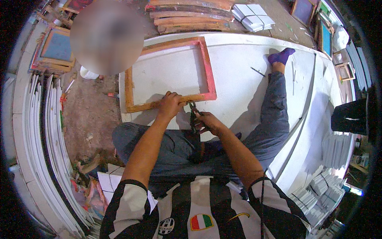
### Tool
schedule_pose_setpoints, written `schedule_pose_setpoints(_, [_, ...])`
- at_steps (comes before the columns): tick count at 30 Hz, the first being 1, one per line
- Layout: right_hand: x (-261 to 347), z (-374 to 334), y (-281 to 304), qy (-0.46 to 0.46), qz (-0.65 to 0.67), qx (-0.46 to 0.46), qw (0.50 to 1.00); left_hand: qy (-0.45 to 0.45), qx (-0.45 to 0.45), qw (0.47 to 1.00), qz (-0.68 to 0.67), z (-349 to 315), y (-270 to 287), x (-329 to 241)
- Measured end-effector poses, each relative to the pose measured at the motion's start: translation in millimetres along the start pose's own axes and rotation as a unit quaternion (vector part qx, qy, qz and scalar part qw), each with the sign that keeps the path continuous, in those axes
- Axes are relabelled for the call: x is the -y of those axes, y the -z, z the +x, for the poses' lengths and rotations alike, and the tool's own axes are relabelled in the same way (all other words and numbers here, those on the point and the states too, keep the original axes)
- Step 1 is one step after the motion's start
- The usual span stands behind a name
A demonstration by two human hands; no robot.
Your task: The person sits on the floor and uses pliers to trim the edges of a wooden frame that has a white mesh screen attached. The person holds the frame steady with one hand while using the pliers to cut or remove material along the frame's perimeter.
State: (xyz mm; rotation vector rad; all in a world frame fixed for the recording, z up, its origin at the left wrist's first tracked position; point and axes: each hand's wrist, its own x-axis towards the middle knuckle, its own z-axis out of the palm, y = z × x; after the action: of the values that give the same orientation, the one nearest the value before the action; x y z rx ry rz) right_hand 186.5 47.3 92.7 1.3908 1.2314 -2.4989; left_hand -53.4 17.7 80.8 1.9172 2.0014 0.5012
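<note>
A rectangular wooden frame (143, 106), orange-brown with a red-stained right side, is in front of me above a white board (234, 79). My left hand (170, 104) grips the frame's near bar, fingers over its top. Dark pliers (193, 115) are held in my right hand (209, 122), with their jaws at the near bar just right of my left fingers. Whether the jaws pinch anything is too small to tell.
My outstretched leg (274, 95) lies along the right. A thin dark tool (258, 71) rests on the board. Wooden lengths (191, 16) and a tied white bundle (254, 18) are at the far side. White sheets (34, 119) stand at left; a blurred person sits far left.
</note>
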Motion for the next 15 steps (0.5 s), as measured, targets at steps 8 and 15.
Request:
schedule_pose_setpoints(8, [16,8,11,-0.005,0.044,0.025,0.999,-0.021,-0.002,0.999,0.028,1,-26,22])
schedule_pose_setpoints(15, [-11,30,14,0.066,0.052,0.067,0.994,-0.012,0.006,1.0,0.016,1,-14,12])
